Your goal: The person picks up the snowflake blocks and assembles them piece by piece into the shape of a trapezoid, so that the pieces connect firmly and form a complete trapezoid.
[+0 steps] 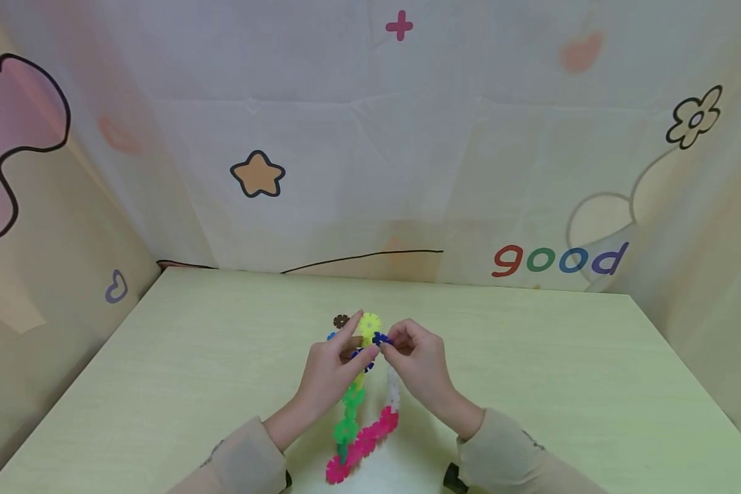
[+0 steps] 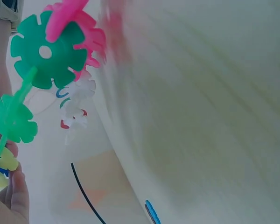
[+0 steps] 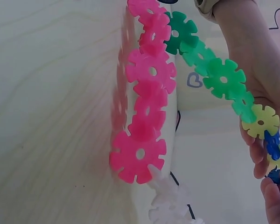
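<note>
A chain of notched plastic snowflake discs hangs from the hands, with green discs [image 1: 346,431], pink discs [image 1: 363,444] and white discs [image 1: 393,390]. My left hand [image 1: 324,377] grips the chain's upper part, by a yellow disc [image 3: 260,122] and a dark blue disc [image 3: 272,144]. Between thumb and fingers, my right hand [image 1: 421,360] pinches another dark blue disc [image 1: 381,339] against the chain's end beside the left fingertips. An upper yellow disc [image 1: 370,323] shows just above them. In the left wrist view, a dark green disc [image 2: 49,51] joins the pink and lighter green parts.
A loose brown disc [image 1: 341,321] lies on the pale wooden table [image 1: 531,370] beyond the left hand. Beside it, a light blue disc [image 1: 331,336] is partly hidden by that hand. A printed curtain [image 1: 346,137] stands behind the table.
</note>
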Available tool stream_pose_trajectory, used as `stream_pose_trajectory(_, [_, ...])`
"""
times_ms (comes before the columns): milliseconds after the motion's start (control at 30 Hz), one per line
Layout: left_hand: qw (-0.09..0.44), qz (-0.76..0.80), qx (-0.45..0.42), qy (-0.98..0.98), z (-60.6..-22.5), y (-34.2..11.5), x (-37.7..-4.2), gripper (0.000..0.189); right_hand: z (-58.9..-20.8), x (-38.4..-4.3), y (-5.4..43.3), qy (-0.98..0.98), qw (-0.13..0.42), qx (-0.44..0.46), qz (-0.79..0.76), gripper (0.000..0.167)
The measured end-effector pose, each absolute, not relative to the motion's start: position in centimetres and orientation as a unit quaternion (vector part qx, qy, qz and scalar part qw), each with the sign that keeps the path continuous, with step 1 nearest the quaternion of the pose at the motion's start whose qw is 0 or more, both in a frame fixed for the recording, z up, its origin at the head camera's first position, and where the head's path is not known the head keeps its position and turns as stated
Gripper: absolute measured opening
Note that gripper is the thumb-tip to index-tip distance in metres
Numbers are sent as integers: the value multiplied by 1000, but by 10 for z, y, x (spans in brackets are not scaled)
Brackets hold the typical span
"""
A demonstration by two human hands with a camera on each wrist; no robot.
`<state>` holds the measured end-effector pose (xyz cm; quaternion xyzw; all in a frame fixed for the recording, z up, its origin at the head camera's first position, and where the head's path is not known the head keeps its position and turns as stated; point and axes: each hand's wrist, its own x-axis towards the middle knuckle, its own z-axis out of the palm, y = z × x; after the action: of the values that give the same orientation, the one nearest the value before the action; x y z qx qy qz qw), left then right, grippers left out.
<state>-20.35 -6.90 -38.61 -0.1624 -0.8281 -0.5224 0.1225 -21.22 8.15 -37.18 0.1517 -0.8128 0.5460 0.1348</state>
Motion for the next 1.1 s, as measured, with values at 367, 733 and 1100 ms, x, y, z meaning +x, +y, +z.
stream_pose_trajectory(367, [128, -539, -153, -818, -388, -67, -203, 57, -375, -209, 77, -811, 181, 162, 532, 9])
stream_pose_trajectory(733, [114, -532, -162, -823, -391, -69, -203, 59, -379, -210, 75, -808, 204, 186, 521, 8])
stream_pose_trajectory(1100, [12, -533, -187, -825, -385, -81, -209, 60, -377, -211, 80, -818, 123, 225, 515, 9])
